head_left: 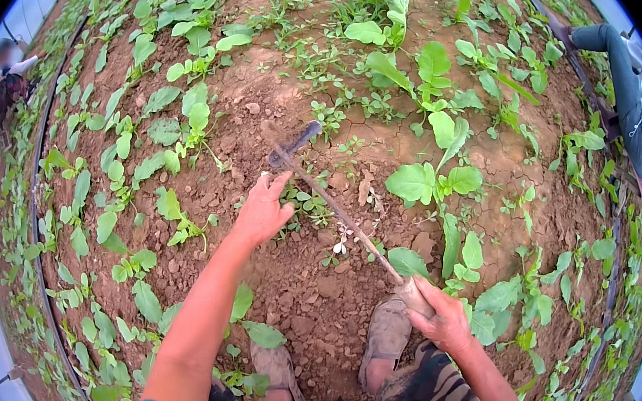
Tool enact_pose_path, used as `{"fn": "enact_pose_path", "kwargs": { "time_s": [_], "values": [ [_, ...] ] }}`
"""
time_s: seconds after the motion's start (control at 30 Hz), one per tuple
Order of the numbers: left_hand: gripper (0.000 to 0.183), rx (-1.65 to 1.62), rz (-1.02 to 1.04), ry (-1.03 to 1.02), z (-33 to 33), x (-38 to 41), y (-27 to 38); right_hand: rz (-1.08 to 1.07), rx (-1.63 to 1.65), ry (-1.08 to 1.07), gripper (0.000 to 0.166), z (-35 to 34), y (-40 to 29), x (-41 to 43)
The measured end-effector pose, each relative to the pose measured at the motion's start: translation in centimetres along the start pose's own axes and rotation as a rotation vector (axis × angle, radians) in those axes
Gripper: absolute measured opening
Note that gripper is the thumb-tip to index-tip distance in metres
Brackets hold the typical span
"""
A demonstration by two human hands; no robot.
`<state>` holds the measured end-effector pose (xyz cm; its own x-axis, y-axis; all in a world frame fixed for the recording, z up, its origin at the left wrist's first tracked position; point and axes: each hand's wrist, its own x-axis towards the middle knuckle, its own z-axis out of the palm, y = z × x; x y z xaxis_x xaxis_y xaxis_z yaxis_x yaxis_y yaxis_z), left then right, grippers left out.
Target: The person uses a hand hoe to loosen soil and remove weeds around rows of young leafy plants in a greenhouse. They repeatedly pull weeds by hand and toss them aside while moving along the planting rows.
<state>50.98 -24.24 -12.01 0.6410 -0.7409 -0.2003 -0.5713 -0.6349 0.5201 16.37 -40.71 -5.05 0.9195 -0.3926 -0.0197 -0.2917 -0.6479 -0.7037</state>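
Observation:
My right hand (pixel 444 316) grips the thick wooden end of a short-handled hoe (pixel 349 219). Its narrow metal head (pixel 302 145) rests at the soil, up and to the left of that grip. My left hand (pixel 264 208) reaches down just below the hoe head, thumb and fingers apart, with nothing visible in it. Beside its thumb grow low purslane-like weeds (pixel 311 206). A small plant with pale, upturned leaves (pixel 342 240) lies on loosened soil under the handle. To the right of the hoe stands a broad-leaved green seedling (pixel 419 182).
Rows of leafy seedlings (pixel 187 112) run along both sides. Dark irrigation hoses (pixel 39 166) edge the bed. My shoes (pixel 388 335) stand on crumbly soil (pixel 323 327). Another person (pixel 4 83) crouches at far left; a person's legs (pixel 629 88) show at upper right.

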Motion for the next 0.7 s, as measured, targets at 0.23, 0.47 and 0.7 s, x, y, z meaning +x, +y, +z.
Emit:
{"fn": "enact_pose_path", "kwargs": {
  "time_s": [0.23,0.47,0.7],
  "values": [
    [0.027,0.076,-0.112,-0.02,2.5,0.3,3.0,0.046,0.106,0.005,0.066,0.3,-1.1,0.0],
    [0.034,0.009,-0.016,0.161,-3.1,-1.3,-3.2,0.173,0.171,0.01,0.066,-0.3,-1.3,-0.8],
    [0.054,0.352,0.107,-0.171,0.4,-5.0,-2.9,0.222,0.185,-0.004,0.066,0.1,-1.5,-0.4]
  ]
}}
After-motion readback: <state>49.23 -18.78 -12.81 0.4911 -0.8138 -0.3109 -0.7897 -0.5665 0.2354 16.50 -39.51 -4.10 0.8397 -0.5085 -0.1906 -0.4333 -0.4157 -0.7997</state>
